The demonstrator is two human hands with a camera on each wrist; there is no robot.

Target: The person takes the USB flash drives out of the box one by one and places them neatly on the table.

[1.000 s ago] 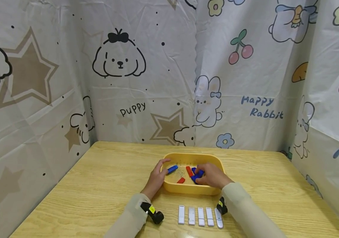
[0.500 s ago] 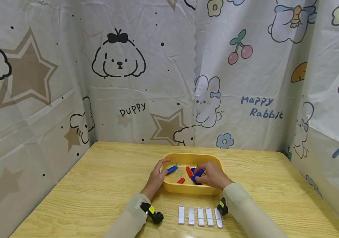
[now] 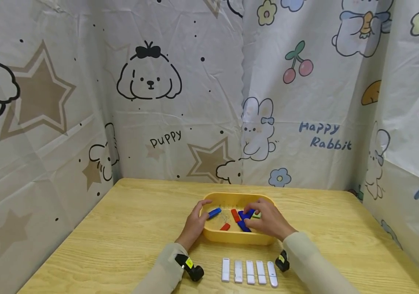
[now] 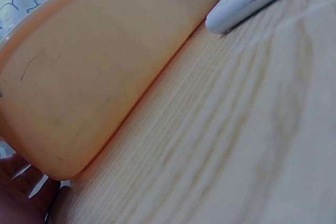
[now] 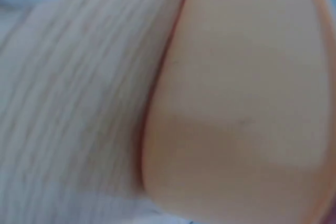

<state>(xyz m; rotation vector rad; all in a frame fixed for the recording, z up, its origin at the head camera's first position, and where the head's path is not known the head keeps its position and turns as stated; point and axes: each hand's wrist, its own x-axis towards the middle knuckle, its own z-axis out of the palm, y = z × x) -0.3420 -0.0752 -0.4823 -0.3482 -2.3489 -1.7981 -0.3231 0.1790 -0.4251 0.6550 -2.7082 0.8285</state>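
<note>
A shallow yellow plastic bin (image 3: 238,237) stands on the table. My left hand (image 3: 193,223) grips its left end, thumb and index finger over the rim; in the left wrist view its fingers (image 4: 39,187) lie against the outer corner. Inside are blue USB sticks, one (image 3: 214,212) near my left thumb and others (image 3: 244,226) at the right, plus red sticks (image 3: 235,215) (image 3: 225,227). My right hand (image 3: 268,220) reaches over the front right rim, fingers bent, thumb and index finger apart at the blue pile. Whether it pinches a stick I cannot tell. A pale green piece (image 3: 256,214) shows beneath it.
Several white USB sticks (image 3: 250,272) lie in a row in front of the bin, between my forearms. The wooden table (image 3: 139,220) extends to both sides. A printed cloth curtain (image 3: 180,122) surrounds its back and sides.
My right hand has shifted a little right and its fingers have spread, uncovering the pale green piece. The left hand stays at the bin. The head view has tilted slightly up.
</note>
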